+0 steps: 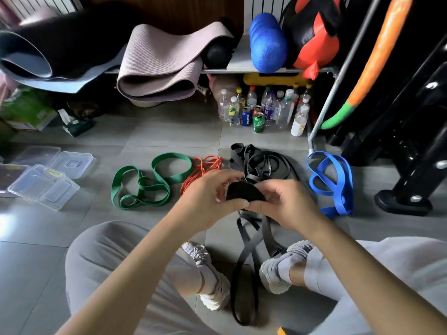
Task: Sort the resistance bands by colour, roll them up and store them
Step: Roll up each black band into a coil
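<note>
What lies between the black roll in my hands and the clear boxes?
On the floor, the green bands and orange bands lie between the roll and boxes; carried above them, nothing visible blocks it.

both hands (244,201) gripping black band roll (243,192)

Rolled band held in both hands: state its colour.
Black; the rolled band shows best in the head view.

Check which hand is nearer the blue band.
Right. The right hand, holding the black roll, is just left of the blue band; the left hand holds the roll's far side, nearer the orange band.
</note>
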The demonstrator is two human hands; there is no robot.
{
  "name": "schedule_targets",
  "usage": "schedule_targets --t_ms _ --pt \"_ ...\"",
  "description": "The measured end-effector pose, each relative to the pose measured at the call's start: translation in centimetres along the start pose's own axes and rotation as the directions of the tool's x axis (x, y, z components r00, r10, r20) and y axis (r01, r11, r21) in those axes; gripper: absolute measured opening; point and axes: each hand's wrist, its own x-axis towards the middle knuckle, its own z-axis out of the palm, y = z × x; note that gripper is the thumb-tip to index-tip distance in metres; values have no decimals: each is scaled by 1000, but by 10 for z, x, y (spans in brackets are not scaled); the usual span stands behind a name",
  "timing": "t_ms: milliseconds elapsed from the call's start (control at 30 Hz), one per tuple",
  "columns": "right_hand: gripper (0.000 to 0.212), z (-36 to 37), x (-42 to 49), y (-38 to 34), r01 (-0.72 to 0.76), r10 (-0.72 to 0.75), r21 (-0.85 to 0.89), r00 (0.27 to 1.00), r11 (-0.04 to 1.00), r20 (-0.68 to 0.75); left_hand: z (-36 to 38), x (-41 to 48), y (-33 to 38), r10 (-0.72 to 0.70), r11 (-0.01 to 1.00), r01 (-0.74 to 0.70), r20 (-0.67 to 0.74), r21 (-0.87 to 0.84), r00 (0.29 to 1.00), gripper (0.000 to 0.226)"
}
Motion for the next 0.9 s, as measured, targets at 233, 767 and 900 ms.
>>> schedule_targets --t_ms 233,767,900 --pt "29 -7 8 -14 31 -36 207 999 978 18 -18 10 7 27 993 -34 -66 -110 997 24" --pt "26 -9 6 -4 -21 17 155 1000 988 22 -7 1 2 -49 978 34 -66 -207 997 29" --pt "19 -9 9 -12 71 -59 -126 994 990 91 -21 7 23 71 925 -105 105 365 992 24"
